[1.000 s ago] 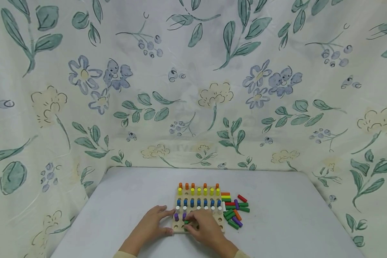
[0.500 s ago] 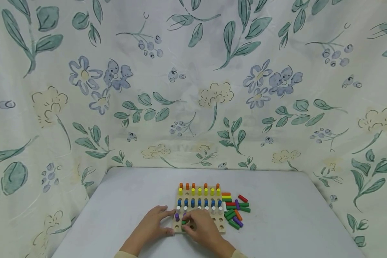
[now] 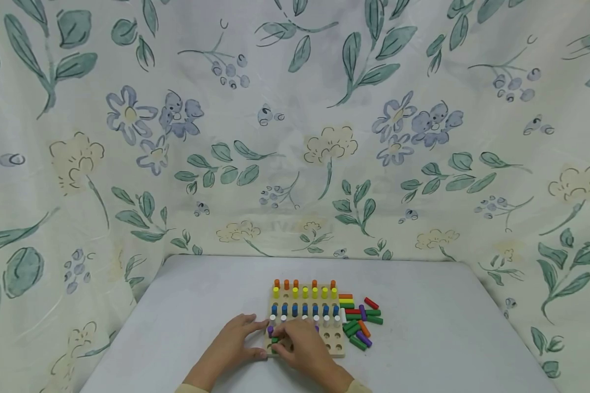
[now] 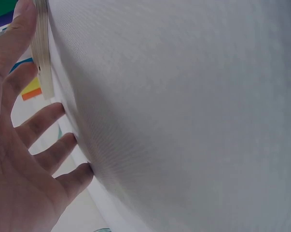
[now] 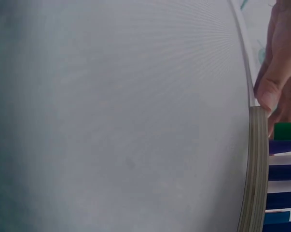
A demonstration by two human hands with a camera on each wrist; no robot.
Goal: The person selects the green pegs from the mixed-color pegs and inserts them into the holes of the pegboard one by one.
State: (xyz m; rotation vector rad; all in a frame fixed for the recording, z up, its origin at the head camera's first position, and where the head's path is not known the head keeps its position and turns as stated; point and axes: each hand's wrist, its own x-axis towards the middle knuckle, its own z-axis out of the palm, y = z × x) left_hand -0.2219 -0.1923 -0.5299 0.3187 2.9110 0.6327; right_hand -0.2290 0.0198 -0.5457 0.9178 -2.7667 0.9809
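Observation:
A wooden pegboard carries rows of upright pegs in orange, yellow, blue, white and purple. My right hand pinches a green peg between thumb and fingers, over the front row of holes near the left corner. In the right wrist view the green peg stands upright, its lower end close over the board. Nearest to it is a purple peg in the row behind. My left hand rests at the board's left side, fingers spread, thumb and index finger touching the edge. The right hand covers part of the front rows.
Loose pegs lie right of the board: several green pegs, a purple peg, orange, red and yellow ones, and a white peg against its edge. A white table lies beneath, with a flowered curtain behind it.
My right hand has moved left along the front row with the green peg, to the leftmost holes. A purple peg now shows right of its knuckles. The left hand has stayed in place.

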